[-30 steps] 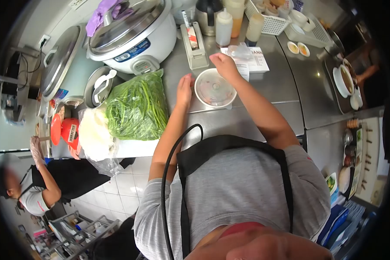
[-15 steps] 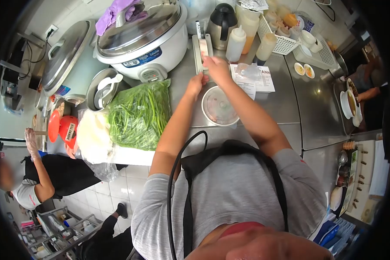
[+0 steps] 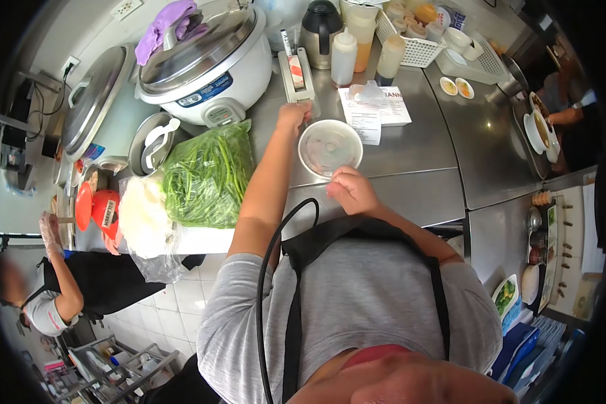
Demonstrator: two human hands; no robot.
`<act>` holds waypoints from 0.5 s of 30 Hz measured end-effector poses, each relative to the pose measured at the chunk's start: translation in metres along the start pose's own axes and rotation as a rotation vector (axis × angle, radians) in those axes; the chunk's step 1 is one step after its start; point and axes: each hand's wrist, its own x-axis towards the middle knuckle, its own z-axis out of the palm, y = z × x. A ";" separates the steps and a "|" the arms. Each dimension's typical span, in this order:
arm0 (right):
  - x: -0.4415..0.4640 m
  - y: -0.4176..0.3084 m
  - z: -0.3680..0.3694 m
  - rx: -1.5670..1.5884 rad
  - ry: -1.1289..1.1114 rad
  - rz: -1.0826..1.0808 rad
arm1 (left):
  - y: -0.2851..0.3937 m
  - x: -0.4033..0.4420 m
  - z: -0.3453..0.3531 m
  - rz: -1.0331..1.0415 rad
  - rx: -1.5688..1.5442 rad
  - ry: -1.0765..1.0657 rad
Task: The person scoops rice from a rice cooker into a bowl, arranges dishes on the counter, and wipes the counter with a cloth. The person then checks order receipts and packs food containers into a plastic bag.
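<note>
A round white tub with a clear lid (image 3: 330, 149) stands on the steel counter in front of me. My left hand (image 3: 295, 117) is closed beside its far left side, at the near end of what looks like a tape dispenser (image 3: 297, 79). What its fingers hold, if anything, is hidden. Pinched together at the tub's near rim, my right hand (image 3: 353, 192) shows nothing I can make out between its fingers. A marker (image 3: 286, 42) stands at the dispenser's far end. To the tub's right, a printed slip (image 3: 365, 129) lies against a white box (image 3: 394, 111).
Left of my arm are bagged green vegetables (image 3: 209, 178), a metal pot (image 3: 136, 149) and a large rice cooker (image 3: 212, 84). Squeeze bottles (image 3: 344, 57) and a thermos (image 3: 320, 37) line the back. A co-worker's gloved hand (image 3: 50, 232) is at far left.
My right hand has come back from the dispenser to the tub's near rim. My left hand stays by the dispenser's near end. The camera view has shifted slightly.
</note>
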 end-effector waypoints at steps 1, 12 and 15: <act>0.002 0.000 -0.001 -0.002 0.023 -0.003 | -0.005 0.008 0.002 0.035 0.072 0.038; 0.000 0.040 -0.062 -0.066 -0.006 0.313 | -0.008 -0.010 -0.043 0.452 0.461 0.527; -0.003 0.059 -0.091 -0.063 -0.074 0.454 | -0.017 -0.049 -0.044 0.532 0.169 0.566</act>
